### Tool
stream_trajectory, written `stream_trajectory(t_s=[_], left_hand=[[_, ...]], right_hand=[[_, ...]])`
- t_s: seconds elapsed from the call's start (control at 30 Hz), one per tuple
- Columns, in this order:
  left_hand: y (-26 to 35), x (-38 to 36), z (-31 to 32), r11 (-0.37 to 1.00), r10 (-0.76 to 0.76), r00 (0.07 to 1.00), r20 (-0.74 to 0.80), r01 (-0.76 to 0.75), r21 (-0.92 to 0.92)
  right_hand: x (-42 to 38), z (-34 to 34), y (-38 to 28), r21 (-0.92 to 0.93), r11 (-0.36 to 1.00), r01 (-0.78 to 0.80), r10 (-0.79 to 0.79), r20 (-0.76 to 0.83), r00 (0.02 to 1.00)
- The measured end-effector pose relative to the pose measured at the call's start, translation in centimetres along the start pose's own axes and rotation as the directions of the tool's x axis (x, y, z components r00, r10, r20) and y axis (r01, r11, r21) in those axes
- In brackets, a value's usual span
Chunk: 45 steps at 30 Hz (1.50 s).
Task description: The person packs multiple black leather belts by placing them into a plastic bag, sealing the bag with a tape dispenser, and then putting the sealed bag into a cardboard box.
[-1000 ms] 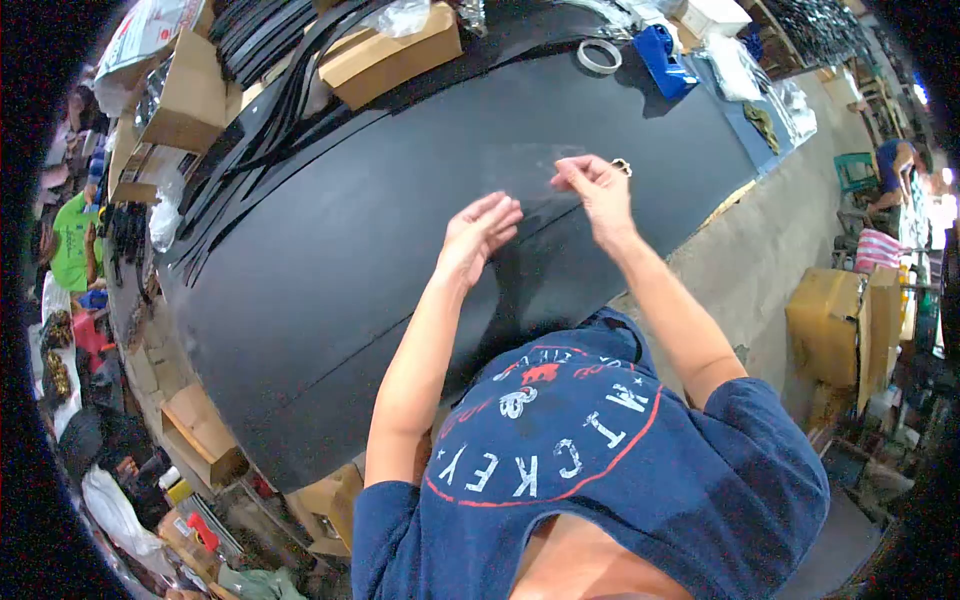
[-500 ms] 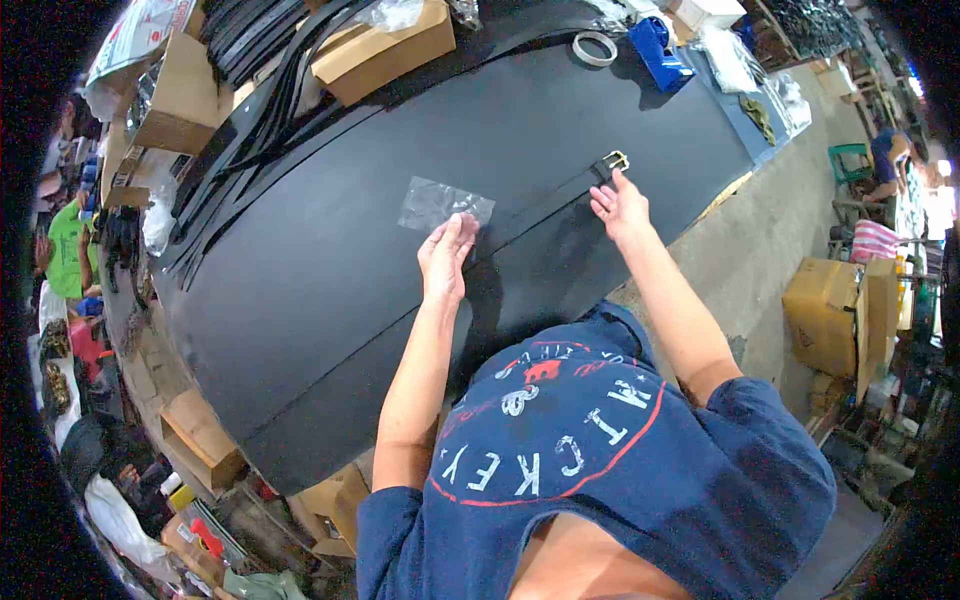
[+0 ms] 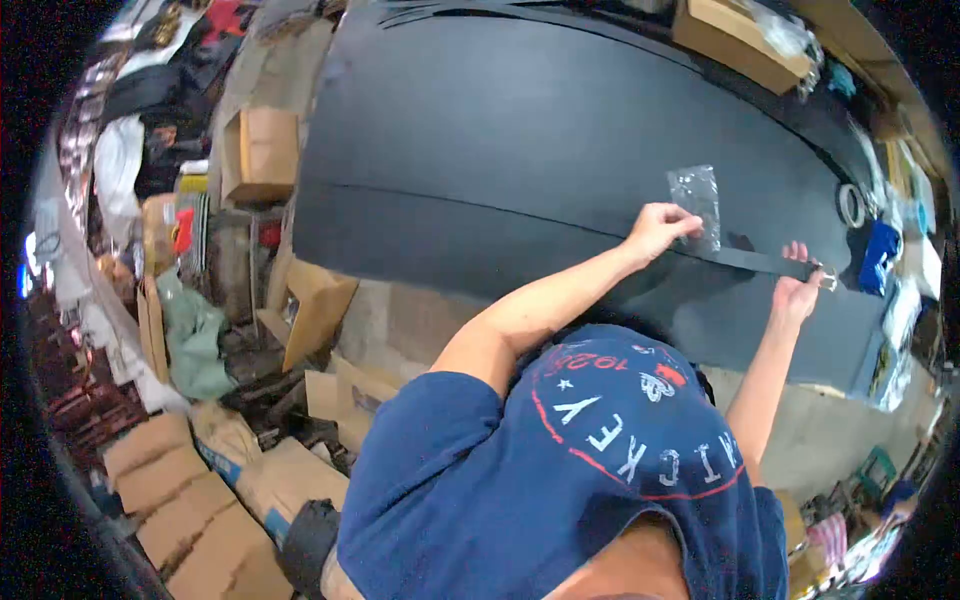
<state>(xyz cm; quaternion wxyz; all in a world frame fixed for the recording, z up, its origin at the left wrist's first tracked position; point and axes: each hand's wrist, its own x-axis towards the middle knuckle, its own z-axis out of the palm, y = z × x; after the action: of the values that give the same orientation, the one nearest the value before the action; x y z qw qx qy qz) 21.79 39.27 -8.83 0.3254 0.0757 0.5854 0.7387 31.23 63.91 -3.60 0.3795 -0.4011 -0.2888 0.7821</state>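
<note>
A small clear plastic bag (image 3: 697, 195) hangs from the fingertips of my left hand (image 3: 662, 232), pinched at its lower edge over the dark table (image 3: 500, 110). At the right, my right hand (image 3: 796, 290) grips the buckle end of a black belt (image 3: 757, 262), thumb and fingers around the strap. The metal buckle (image 3: 827, 277) sticks out beyond the fingers. Leftward from there the strap runs toward my left wrist; its far end blends into the dark surface and I cannot make it out.
Beyond the belt, a tape roll (image 3: 851, 205) and a blue tape dispenser (image 3: 879, 257) stand at the table's right end. An open cardboard box (image 3: 745, 45) sits along the far edge. Several cartons (image 3: 175, 490) and a carton with open flaps (image 3: 262, 155) lie to the left.
The view has swung left, so the table appears turned. My right hand has closed on the belt's buckle end, where its fingers were apart beside it. The left hand still pinches the bag.
</note>
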Motion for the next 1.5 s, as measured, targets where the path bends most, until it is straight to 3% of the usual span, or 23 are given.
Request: stream_trajectory(t_s=[0.1,0.17,0.27,0.3,0.37,0.5,0.63,0.7,0.97,1.03,1.1,1.2,1.23,1.27,1.3,1.47,1.5], left_hand=[[0.3,0.2,0.0,0.999,-0.021,0.999,-0.034,0.02,-0.048],[1.7,0.1,0.3,0.981,0.022,1.0,-0.013,-0.024,-0.192],[6.0,0.2,-0.1,0.957,-0.066,0.998,-0.006,0.062,-0.282],[7.3,0.3,-0.5,0.951,-0.104,0.995,-0.01,0.096,-0.295],[9.4,0.4,-1.2,0.935,-0.163,0.987,-0.007,0.152,-0.321],[12.5,2.5,-1.4,0.865,-0.236,0.965,0.112,0.261,-0.428],[17.6,4.4,1.1,0.814,-0.277,0.953,0.121,0.3,-0.497],[19.4,5.0,1.8,0.817,-0.255,0.953,0.164,0.303,-0.49],[22.7,4.2,1.5,0.857,-0.19,0.951,0.243,0.282,-0.431],[22.6,3.8,1.3,0.931,-0.092,0.968,0.234,0.167,-0.324],[22.3,3.5,1.4,0.968,-0.06,0.966,0.252,0.118,-0.221],[22.6,2.6,1.1,0.998,0.045,0.963,0.267,-0.054,0.027],[23.0,2.0,1.2,0.998,0.046,0.956,0.29,-0.054,0.019],[22.7,2.0,1.1,0.996,-0.001,0.964,0.266,-0.022,0.083],[22.4,2.0,1.2,0.999,0.032,0.951,0.309,-0.032,-0.004],[21.5,2.3,2.2,0.987,0.16,0.948,0.276,-0.161,-0.016],[22.2,2.1,2.5,0.982,0.185,0.948,0.26,-0.186,-0.02]], right_hand=[[6.0,-3.9,1.1,0.014,0.996,0.089,-0.09,0.048,0.995],[8.4,-5.1,0.0,0.011,0.998,0.069,-0.069,-0.02,0.997],[9.2,-3.9,-4.0,-0.105,0.942,0.318,-0.326,-0.069,0.943],[10.6,-5.3,-5.7,-0.014,0.958,0.287,-0.287,0.043,0.957],[8.6,-3.2,-8.6,-0.082,0.983,0.166,-0.144,0.228,0.963],[-5.9,7.6,-9.2,-0.315,0.928,0.199,-0.016,0.5,0.866],[-12.7,12.6,-6.8,-0.413,0.869,0.271,0.07,0.647,0.76],[-13.1,13.4,-5.3,-0.413,0.853,0.319,0.07,0.696,0.715],[-13.1,15.1,-2.5,-0.466,0.775,0.426,0.009,0.683,0.731],[-13.0,15.0,-2.0,-0.46,0.783,0.418,0.014,0.686,0.728],[-13.3,15.2,-1.7,-0.467,0.703,0.536,-0.065,0.709,0.702],[-14.0,15.5,-1.2,-0.362,0.809,0.463,-0.1,0.691,0.716],[-14.6,16.0,-1.9,-0.431,0.739,0.518,-0.097,0.693,0.715],[-14.6,16.0,-1.9,-0.401,0.757,0.516,-0.113,0.698,0.707],[-14.4,15.9,-2.1,-0.424,0.74,0.522,-0.079,0.716,0.693],[-14.2,16.2,-1.9,-0.423,0.767,0.483,-0.025,0.732,0.681],[-13.9,16.0,-1.4,-0.336,0.801,0.496,-0.077,0.763,0.642]])
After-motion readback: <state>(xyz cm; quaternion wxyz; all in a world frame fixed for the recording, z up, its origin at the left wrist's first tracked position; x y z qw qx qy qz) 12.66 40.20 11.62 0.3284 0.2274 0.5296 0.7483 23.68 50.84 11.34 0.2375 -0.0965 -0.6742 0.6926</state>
